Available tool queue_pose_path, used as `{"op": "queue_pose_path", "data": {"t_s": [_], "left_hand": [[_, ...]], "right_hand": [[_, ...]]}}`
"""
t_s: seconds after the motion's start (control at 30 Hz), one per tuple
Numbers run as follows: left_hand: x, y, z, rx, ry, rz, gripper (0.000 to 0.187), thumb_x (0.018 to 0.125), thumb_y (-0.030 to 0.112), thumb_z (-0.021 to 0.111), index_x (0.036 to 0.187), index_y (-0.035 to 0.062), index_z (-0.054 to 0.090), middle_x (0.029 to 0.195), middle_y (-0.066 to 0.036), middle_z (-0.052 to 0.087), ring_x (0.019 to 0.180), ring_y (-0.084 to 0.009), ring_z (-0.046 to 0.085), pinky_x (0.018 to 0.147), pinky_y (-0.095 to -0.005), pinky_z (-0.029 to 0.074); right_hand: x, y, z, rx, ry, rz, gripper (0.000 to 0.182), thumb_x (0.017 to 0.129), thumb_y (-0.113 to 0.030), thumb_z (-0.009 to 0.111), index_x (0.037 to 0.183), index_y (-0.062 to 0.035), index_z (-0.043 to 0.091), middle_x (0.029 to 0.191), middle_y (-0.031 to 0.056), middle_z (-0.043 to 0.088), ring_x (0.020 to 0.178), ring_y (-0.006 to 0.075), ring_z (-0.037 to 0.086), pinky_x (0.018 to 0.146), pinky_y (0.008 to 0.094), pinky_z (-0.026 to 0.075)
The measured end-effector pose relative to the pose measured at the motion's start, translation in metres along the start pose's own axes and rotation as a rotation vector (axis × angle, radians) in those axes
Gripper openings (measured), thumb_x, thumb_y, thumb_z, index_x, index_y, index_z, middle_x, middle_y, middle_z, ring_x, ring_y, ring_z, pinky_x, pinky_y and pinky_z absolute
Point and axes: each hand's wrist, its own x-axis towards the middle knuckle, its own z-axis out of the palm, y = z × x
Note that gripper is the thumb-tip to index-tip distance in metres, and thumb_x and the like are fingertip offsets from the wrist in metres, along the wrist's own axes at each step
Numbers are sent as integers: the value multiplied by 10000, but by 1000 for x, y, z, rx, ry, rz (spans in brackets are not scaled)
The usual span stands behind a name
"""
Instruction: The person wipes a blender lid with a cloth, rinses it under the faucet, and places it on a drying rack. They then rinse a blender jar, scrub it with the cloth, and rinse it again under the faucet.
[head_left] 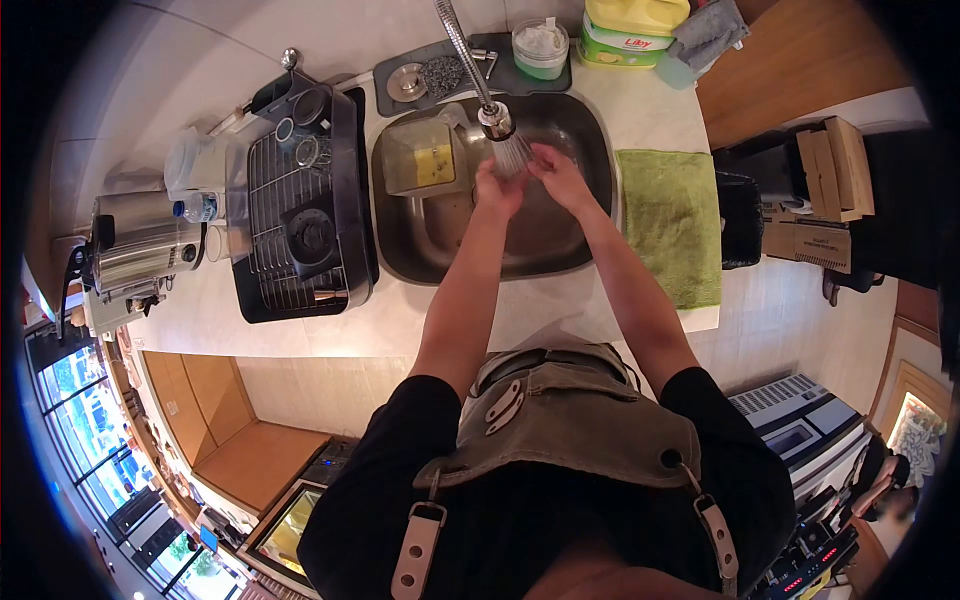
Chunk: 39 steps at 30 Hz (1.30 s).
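Observation:
Water runs from the spray faucet [496, 121] down over the metal sink [540, 235]. My left hand [500, 188] is under the stream, its palm turned up and its fingers partly hidden by the water. Close beside it on the right, my right hand [560, 178] has its fingers curved towards the stream. Whether either hand holds something small cannot be made out. Left of my hands, a clear square container [403, 158] with a yellow sponge [435, 165] sits in the sink.
Left of the sink stands a black dish rack [262, 230], with a steel urn [140, 240] beyond. A green towel [670, 230] lies on the right. Behind the sink are a grey tray [440, 100], a white-green tub [540, 50] and a yellow Liby jug [630, 35].

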Motion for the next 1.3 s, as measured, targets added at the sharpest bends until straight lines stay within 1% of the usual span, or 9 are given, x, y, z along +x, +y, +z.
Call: {"op": "queue_pose_path", "data": {"t_s": [0.13, 0.23, 0.43, 0.53, 0.63, 0.83, 0.93, 1.03, 1.3], "left_hand": [[-1, -5, -18, 691, 105, 84, 412, 866, 141, 676, 1217, -24, 536, 1138, -136, 627, 1086, -277, 605, 967, -399, 491], [-37, -12, -1, 1216, 101, 584, 554, 771, 69, 779, 1247, -37, 516, 1159, -146, 627, 1071, -232, 617, 913, -402, 520], [-41, -8, 21, 783, -164, 724, 648, 689, 94, 849, 1242, -61, 548, 1146, -169, 650, 1045, -264, 644, 867, -395, 519], [-46, 9, 0, 1612, 236, 641, 688, 700, 290, 834, 1220, -74, 568, 1146, -242, 658, 1065, -340, 649, 909, -403, 508], [-57, 30, -33, 2067, 71, 258, 865, 683, 466, 777, 1270, -93, 476, 1161, -336, 626, 1123, -436, 613, 973, -434, 491], [-125, 37, -11, 2117, 223, 320, 758, 710, 436, 752, 1223, -73, 524, 1141, -289, 654, 1104, -450, 613, 963, -472, 485], [-140, 42, -13, 2075, 115, 551, 599, 721, 420, 732, 1092, -42, 641, 1062, -276, 675, 1052, -416, 645, 912, -459, 506], [-152, 50, 4, 2050, -24, 511, 601, 726, 394, 722, 1128, -42, 628, 1077, -273, 670, 1047, -424, 639, 909, -466, 504], [-161, 48, 39, 2157, -296, 445, 581, 776, 363, 692, 1181, -46, 614, 1097, -264, 666, 1054, -425, 628, 920, -469, 499]], "right_hand": [[-22, -4, -13, -20, 88, 45, 334, 936, -154, 618, 1220, 22, 633, 1117, 133, 702, 1057, 207, 657, 925, 332, 498], [-28, 1, -21, 195, 166, 65, 293, 947, -144, 607, 1192, 8, 656, 1031, 89, 713, 981, 156, 656, 859, 296, 510], [-25, -8, -19, 519, 273, 87, 266, 979, -165, 596, 1164, 17, 654, 1065, 81, 690, 981, 157, 648, 879, 299, 524], [-10, -8, -3, 663, 210, 133, 319, 994, -197, 582, 1196, 49, 610, 1155, 118, 658, 1026, 202, 642, 919, 340, 531], [13, -4, 24, 939, 88, 398, 333, 1022, -165, 497, 1253, 72, 545, 1237, 174, 611, 1120, 283, 615, 983, 404, 525], [44, -3, 55, 1471, -39, 360, 376, 1008, -108, 412, 1291, 134, 465, 1265, 230, 580, 1177, 348, 592, 1081, 438, 468], [30, -20, 29, 1428, -241, 218, 321, 1009, -83, 448, 1246, 127, 500, 1244, 238, 590, 1183, 372, 580, 1072, 472, 482], [19, -76, -33, 912, -144, 483, 303, 994, -104, 502, 1178, 134, 535, 1169, 233, 627, 1139, 352, 615, 1036, 443, 517], [35, -260, -46, -61, -426, 234, 348, 969, -223, 572, 1150, 69, 630, 1117, 175, 677, 999, 265, 681, 900, 317, 566]]}}
